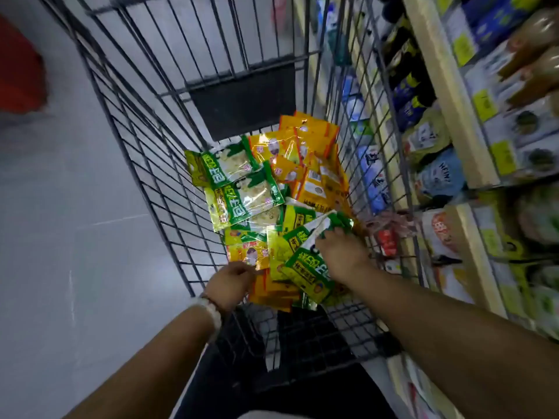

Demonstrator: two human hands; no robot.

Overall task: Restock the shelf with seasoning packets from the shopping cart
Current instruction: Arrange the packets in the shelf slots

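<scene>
Right hand [340, 252] fingers curl around green seasoning packets [305, 261] at lower centre; left hand [231, 281] pinches an orange packet [272, 290] beside them. All lie in the shopping cart [145, 164]. Likely light, floppy, slippery film; grip edges.

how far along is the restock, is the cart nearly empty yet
Done: cannot tell; the shelves on the right hold goods, but nothing shows which came from the cart. In hand: the right hand grips a green and yellow seasoning packet inside the black wire shopping cart, and the left hand pinches the orange packets beside it. Left: a pile of green and orange packets covers the cart floor, so plenty remains.
</scene>
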